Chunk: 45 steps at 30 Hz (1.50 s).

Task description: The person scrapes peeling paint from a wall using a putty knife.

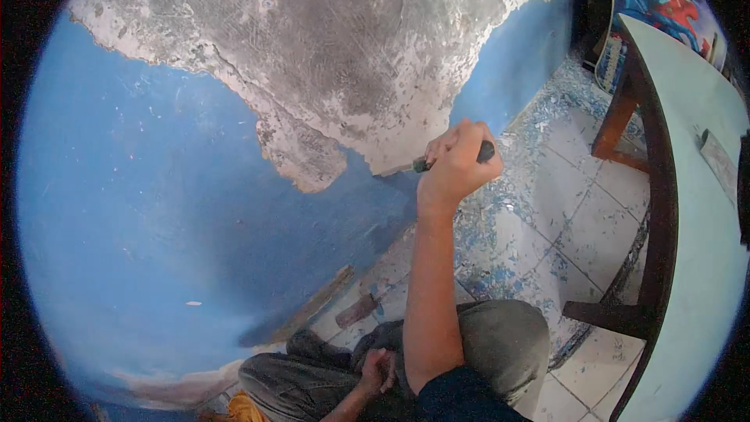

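Note:
My right hand [463, 158] is closed around the dark handle of a paint scraper [420, 165]. The scraper's blade lies against the wall, at the lower edge of a bare grey plaster patch [351, 41]. Blue paint [176, 199] covers the wall below and beside that patch, ending in a ragged whitish border. Low in the view, my left hand [378, 372] rests on my lap over grey trousers [504, 340]. Its fingers are loosely curled and slightly apart, and nothing shows in them.
Blue and white paint flakes [498, 252] litter the tiled floor [571, 199] along the wall. A brown block-like piece [357, 310] lies near my legs. On the right stands a pale-topped table [697, 281] with a flat metal blade [719, 164] on it. A colourful printed panel [662, 3] stands behind.

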Each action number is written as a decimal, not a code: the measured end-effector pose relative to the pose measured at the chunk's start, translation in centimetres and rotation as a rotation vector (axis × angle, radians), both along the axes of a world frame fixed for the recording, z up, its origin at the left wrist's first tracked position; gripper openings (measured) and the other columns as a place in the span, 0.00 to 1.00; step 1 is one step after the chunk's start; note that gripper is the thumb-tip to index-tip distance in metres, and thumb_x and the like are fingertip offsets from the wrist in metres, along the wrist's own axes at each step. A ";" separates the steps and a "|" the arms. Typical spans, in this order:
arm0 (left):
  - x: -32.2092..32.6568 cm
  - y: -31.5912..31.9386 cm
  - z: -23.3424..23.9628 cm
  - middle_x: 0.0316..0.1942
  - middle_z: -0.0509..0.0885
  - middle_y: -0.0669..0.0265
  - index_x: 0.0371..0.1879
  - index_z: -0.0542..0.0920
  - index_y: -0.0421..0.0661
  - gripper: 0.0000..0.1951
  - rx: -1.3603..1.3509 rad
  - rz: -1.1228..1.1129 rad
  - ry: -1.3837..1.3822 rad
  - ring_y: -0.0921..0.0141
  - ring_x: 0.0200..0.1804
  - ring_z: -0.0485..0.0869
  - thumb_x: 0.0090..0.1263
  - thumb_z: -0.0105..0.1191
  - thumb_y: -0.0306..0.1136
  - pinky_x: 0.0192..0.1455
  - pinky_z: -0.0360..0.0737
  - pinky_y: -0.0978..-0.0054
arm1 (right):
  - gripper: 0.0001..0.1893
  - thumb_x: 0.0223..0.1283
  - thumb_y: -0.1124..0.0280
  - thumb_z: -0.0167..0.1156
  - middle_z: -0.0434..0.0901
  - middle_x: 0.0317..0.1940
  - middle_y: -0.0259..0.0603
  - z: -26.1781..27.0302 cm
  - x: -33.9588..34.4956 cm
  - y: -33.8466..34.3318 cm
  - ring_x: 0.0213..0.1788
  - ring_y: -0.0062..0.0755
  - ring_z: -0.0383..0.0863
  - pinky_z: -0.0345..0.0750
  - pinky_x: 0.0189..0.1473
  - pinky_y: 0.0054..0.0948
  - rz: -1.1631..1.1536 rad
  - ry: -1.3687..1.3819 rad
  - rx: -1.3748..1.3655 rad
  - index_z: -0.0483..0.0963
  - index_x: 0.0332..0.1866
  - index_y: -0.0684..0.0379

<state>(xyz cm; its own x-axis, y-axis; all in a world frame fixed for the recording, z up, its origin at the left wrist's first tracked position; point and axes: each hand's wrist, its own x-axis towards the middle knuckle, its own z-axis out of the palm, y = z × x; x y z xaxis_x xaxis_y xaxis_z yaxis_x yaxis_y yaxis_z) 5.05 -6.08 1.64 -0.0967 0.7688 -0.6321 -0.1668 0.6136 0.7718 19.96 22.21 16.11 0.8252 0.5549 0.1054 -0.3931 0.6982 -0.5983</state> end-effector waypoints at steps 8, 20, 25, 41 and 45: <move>0.0 0.2 0.2 0.02 0.65 0.62 0.06 0.68 0.41 0.29 0.048 -0.101 -0.148 0.72 0.02 0.59 0.62 0.36 0.54 0.05 0.56 0.79 | 0.13 0.55 0.72 0.46 0.58 0.08 0.28 1.8 2.0 -1.5 0.08 0.15 0.55 0.53 0.10 0.20 -0.030 0.148 0.047 0.61 0.16 0.57; -0.2 -0.4 -0.6 0.02 0.65 0.61 0.07 0.68 0.41 0.29 0.052 -0.063 -0.072 0.71 0.02 0.61 0.61 0.37 0.54 0.06 0.57 0.78 | 0.12 0.52 0.77 0.42 0.55 0.08 0.27 -0.8 -1.1 0.9 0.10 0.18 0.57 0.57 0.13 0.20 -0.100 0.112 -0.146 0.56 0.15 0.56; -0.2 0.4 0.9 0.02 0.66 0.61 0.08 0.68 0.41 0.29 0.094 -0.080 0.099 0.70 0.02 0.60 0.61 0.37 0.54 0.06 0.58 0.77 | 0.13 0.52 0.76 0.43 0.55 0.07 0.27 -0.2 -1.3 0.1 0.10 0.18 0.56 0.56 0.13 0.20 0.018 0.017 -0.171 0.55 0.13 0.57; -0.1 0.2 -0.1 0.03 0.66 0.60 0.10 0.70 0.39 0.28 0.015 -0.044 -0.181 0.70 0.02 0.61 0.62 0.36 0.53 0.05 0.56 0.77 | 0.14 0.52 0.75 0.49 0.60 0.09 0.29 1.4 4.1 -2.2 0.10 0.17 0.58 0.58 0.12 0.22 0.036 0.262 0.214 0.59 0.13 0.57; -1.1 -0.4 -1.5 0.03 0.66 0.61 0.12 0.71 0.39 0.29 0.046 -0.084 -0.193 0.71 0.03 0.61 0.63 0.36 0.54 0.05 0.58 0.77 | 0.10 0.53 0.75 0.50 0.64 0.10 0.30 -2.4 -3.9 1.6 0.12 0.15 0.60 0.58 0.14 0.19 -0.045 -0.203 -0.255 0.67 0.18 0.62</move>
